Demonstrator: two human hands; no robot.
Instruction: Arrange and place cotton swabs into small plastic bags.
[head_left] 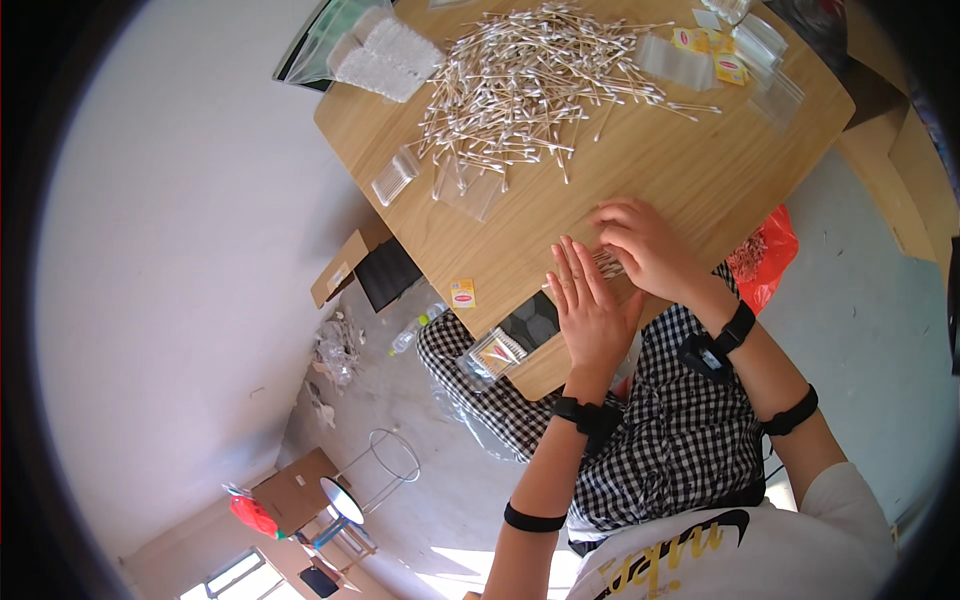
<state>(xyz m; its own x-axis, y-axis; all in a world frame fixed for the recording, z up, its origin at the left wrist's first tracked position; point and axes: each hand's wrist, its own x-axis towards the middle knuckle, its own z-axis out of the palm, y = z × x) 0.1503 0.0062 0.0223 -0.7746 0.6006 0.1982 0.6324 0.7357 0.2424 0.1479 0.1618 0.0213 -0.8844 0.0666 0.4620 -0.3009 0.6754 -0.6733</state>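
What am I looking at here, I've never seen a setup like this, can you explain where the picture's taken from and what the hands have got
There's no machine: these are a person's own left hand and right hand, both bare, with black straps on the arms. The single picture comes from a wide fisheye camera worn on the head, looking down, so straight edges bend. On the wooden table lies a big loose heap of cotton swabs, plus clear plastic bags and small yellow cards. Close to the person, a small bunch of swabs shows between the hands, left fingers straight, right fingers curved. They partly hide it, so I can't tell how firmly it's held.
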